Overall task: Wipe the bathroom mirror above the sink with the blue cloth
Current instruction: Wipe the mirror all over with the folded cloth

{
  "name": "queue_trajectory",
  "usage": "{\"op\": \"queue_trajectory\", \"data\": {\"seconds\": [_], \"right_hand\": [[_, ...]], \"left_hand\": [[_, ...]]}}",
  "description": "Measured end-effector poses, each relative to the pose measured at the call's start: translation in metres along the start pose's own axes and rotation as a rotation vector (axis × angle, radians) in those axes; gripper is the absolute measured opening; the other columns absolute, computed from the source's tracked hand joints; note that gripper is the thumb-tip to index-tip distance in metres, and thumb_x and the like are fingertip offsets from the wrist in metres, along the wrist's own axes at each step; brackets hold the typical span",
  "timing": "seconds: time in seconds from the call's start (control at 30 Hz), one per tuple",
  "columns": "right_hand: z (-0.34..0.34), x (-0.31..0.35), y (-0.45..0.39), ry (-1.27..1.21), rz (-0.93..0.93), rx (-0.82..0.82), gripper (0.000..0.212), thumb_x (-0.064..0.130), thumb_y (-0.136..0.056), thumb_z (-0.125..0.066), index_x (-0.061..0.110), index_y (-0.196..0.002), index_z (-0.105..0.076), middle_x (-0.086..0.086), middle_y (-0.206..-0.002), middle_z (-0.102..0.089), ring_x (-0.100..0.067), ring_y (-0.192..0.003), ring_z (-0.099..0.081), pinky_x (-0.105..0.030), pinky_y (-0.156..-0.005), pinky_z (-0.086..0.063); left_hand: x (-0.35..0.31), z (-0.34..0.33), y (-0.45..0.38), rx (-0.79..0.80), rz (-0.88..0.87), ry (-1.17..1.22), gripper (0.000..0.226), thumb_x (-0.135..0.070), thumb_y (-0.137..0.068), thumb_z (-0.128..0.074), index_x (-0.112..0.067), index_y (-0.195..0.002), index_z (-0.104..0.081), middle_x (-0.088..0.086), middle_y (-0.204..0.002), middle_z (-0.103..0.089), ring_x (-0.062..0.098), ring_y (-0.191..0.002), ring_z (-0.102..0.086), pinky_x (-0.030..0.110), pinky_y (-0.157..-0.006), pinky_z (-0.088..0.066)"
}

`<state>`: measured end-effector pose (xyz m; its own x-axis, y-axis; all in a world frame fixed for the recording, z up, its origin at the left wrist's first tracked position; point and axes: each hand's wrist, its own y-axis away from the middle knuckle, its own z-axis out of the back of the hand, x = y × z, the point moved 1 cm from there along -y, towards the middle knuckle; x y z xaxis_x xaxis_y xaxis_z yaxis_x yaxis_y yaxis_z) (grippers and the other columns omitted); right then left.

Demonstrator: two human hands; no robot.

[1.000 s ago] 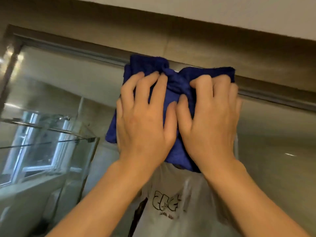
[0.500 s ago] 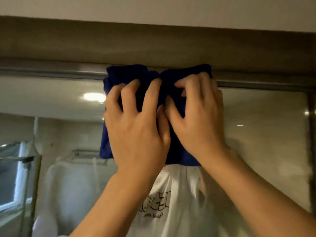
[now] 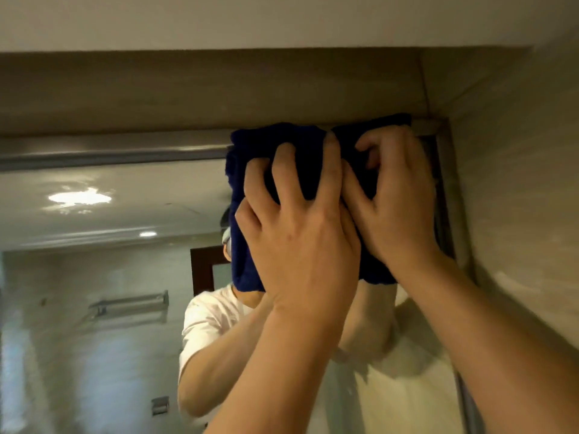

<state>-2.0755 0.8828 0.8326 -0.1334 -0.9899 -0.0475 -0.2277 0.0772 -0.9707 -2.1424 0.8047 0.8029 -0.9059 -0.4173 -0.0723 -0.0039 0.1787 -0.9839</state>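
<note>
The blue cloth point(image 3: 279, 142) is bunched against the mirror point(image 3: 109, 277) at its top right corner, its upper edge over the metal frame point(image 3: 109, 153). My left hand point(image 3: 297, 242) presses the cloth's left half with bent, spread fingers that dig into the fabric. My right hand point(image 3: 398, 208) sits right beside it, thumbs touching, with fingers curled into the cloth's right half near the frame's corner point(image 3: 434, 126). The hands cover most of the cloth.
A tiled side wall point(image 3: 517, 198) meets the mirror's right edge, close to my right forearm. A beige wall band point(image 3: 203, 89) runs above the frame. The glass reflects a person in a white T-shirt, ceiling lights, a towel rack and a dark door.
Both hands and the cloth have slid right along the mirror's top edge, from its middle to the right corner. The fingers have gone from fairly flat to curled into the fabric.
</note>
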Motion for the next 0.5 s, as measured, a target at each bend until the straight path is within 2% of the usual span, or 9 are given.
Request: {"op": "queue_trajectory", "data": {"seconds": [0.13,0.23,0.5], "right_hand": [[0.018,-0.022,-0.007,0.069,-0.054,0.078,0.029,0.031,-0.089,-0.053,0.006,-0.103,-0.054,-0.011,-0.1,-0.054,-0.026,-0.089,-0.052,-0.032,-0.076,-0.039],[0.021,-0.023,-0.011,0.072,-0.108,0.117,0.025,0.025,-0.09,-0.055,0.005,-0.104,-0.052,-0.015,-0.103,-0.053,-0.032,-0.094,-0.051,-0.036,-0.08,-0.038],[0.006,0.006,0.011,0.156,-0.244,-0.015,0.03,0.018,-0.088,-0.052,0.0,-0.111,-0.053,-0.022,-0.11,-0.053,-0.038,-0.102,-0.049,-0.049,-0.086,-0.038]], "left_hand": [[-0.029,-0.012,0.006,0.065,-0.009,0.028,0.046,-0.032,-0.093,-0.053,-0.03,-0.139,-0.054,0.012,-0.139,-0.054,0.038,-0.127,-0.043,0.046,-0.087,-0.036],[-0.04,-0.016,0.007,0.073,0.027,0.091,0.047,-0.032,-0.091,-0.057,-0.028,-0.138,-0.054,0.013,-0.137,-0.054,0.038,-0.126,-0.043,0.047,-0.088,-0.038],[-0.006,-0.005,0.007,0.062,-0.106,0.132,0.039,-0.033,-0.093,-0.054,-0.023,-0.131,-0.056,0.006,-0.135,-0.055,0.03,-0.127,-0.043,0.041,-0.091,-0.038]]}}
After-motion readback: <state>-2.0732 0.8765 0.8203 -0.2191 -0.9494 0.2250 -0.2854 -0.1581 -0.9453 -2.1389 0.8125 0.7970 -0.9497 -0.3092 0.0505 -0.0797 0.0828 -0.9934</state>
